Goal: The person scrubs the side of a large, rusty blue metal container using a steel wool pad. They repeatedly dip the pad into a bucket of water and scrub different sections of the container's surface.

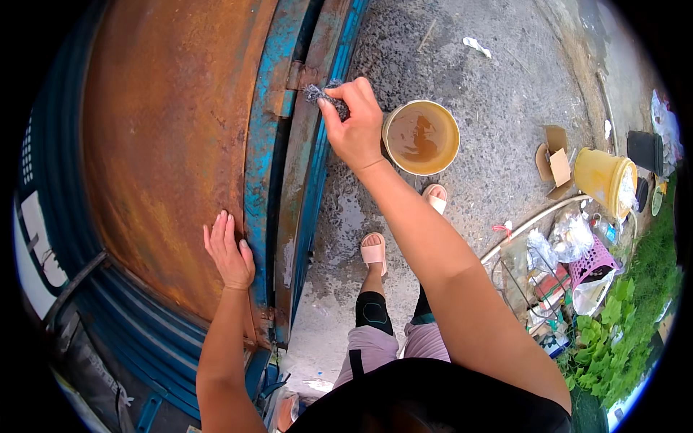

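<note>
My right hand (pixel 354 123) pinches a grey metal scouring pad (pixel 315 93) between thumb and fingers. The pad is over the worn side rail (pixel 303 146) of a truck bed, close to a rusty hinge (pixel 301 77). My left hand (pixel 230 251) lies with fingers spread on the rusty metal bed floor (pixel 178 151), beside the blue-painted edge (pixel 260 200). Just right of my right hand, a round bucket (pixel 457 138) of brownish water stands on the ground.
Wet concrete (pixel 346 211) lies under my sandalled feet. At right are an open cardboard box (pixel 557 162), a yellow bucket (pixel 590 173), a pale hose (pixel 533 222) and a pink perforated basket (pixel 593 260) among rubbish. Green plants (pixel 601 330) grow at lower right. A ribbed blue side panel (pixel 146 325) borders the bed.
</note>
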A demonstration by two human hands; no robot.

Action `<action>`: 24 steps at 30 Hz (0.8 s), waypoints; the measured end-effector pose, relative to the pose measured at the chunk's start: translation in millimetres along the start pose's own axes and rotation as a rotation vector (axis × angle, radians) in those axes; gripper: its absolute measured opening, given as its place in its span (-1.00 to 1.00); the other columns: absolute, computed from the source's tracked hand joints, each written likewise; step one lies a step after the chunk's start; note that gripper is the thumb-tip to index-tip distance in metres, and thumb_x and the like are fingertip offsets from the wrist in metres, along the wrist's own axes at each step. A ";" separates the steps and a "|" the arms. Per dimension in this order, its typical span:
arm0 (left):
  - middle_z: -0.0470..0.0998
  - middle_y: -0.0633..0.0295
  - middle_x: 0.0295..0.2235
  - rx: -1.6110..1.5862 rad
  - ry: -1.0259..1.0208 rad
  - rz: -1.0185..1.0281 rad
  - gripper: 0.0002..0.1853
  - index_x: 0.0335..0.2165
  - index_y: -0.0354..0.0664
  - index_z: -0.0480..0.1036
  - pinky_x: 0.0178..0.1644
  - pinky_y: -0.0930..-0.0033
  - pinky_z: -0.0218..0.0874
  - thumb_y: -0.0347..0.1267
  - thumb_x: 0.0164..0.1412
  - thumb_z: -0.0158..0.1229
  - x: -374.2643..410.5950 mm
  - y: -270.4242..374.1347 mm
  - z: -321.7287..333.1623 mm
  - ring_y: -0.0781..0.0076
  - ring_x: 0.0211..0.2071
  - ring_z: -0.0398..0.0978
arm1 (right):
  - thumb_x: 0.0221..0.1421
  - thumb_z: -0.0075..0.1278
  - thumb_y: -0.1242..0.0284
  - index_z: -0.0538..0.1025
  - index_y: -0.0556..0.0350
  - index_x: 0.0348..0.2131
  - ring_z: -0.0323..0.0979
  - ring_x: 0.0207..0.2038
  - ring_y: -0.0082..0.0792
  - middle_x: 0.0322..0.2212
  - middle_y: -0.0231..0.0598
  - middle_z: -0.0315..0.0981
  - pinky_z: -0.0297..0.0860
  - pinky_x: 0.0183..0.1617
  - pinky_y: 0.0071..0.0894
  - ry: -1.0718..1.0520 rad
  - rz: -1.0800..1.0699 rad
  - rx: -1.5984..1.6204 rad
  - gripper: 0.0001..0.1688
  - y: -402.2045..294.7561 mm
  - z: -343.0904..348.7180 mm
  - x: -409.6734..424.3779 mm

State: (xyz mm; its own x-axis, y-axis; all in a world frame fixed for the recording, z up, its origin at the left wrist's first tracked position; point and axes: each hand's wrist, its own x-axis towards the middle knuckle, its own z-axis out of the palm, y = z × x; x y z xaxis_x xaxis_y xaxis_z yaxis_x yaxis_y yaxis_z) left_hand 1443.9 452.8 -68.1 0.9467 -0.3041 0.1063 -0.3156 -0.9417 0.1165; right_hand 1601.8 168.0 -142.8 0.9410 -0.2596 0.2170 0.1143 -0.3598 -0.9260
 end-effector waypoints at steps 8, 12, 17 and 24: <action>0.06 0.04 0.34 -0.087 0.104 0.115 -0.33 0.31 -0.03 0.12 0.39 0.02 -0.23 -0.06 0.32 -0.13 297.8 32.1 29.3 -0.01 0.34 0.01 | 0.04 0.19 0.43 0.51 0.10 -0.26 0.49 -0.26 0.00 -0.32 -0.05 0.46 0.40 -0.18 -0.11 -0.368 0.769 -0.430 -0.75 217.1 -104.0 -56.9; -0.01 0.08 0.37 -0.104 0.035 0.118 -0.24 0.34 0.08 0.07 0.42 0.04 -0.24 0.14 0.29 -0.16 381.5 31.3 63.2 0.02 0.37 -0.05 | 0.06 0.15 0.44 0.48 0.02 -0.21 0.49 -0.20 0.03 -0.23 -0.09 0.50 0.42 -0.13 -0.04 -0.454 0.729 -0.598 -0.74 348.5 -142.2 -70.5; 0.02 0.07 0.36 0.009 -0.020 0.118 -0.22 0.36 -0.02 -0.01 0.42 0.07 -0.22 0.07 0.29 -0.17 379.3 28.7 68.5 0.10 0.38 -0.04 | 0.07 0.09 0.47 0.48 0.03 -0.11 0.46 -0.14 0.14 -0.24 0.03 0.50 0.41 -0.10 -0.02 -0.336 0.335 -0.600 -0.66 455.6 -103.8 -86.4; 0.00 0.10 0.37 -0.018 -0.060 0.050 -0.20 0.36 -0.04 -0.01 0.40 0.00 -0.14 0.09 0.28 -0.24 379.8 23.7 65.8 0.09 0.36 0.01 | 0.15 0.06 0.50 0.42 0.07 -0.01 0.51 -0.17 -0.21 -0.20 -0.24 0.52 0.48 -0.08 -0.22 -0.210 1.722 0.723 -0.60 411.4 -51.4 -100.2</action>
State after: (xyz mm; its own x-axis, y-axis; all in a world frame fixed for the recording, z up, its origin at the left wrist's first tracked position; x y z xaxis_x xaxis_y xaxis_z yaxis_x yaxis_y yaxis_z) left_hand 1800.2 305.5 -89.9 0.9319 -0.3588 0.0535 -0.3627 -0.9227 0.1306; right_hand 1538.2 -0.1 -529.6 0.1690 0.2425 -0.9553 -0.8330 0.5532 -0.0069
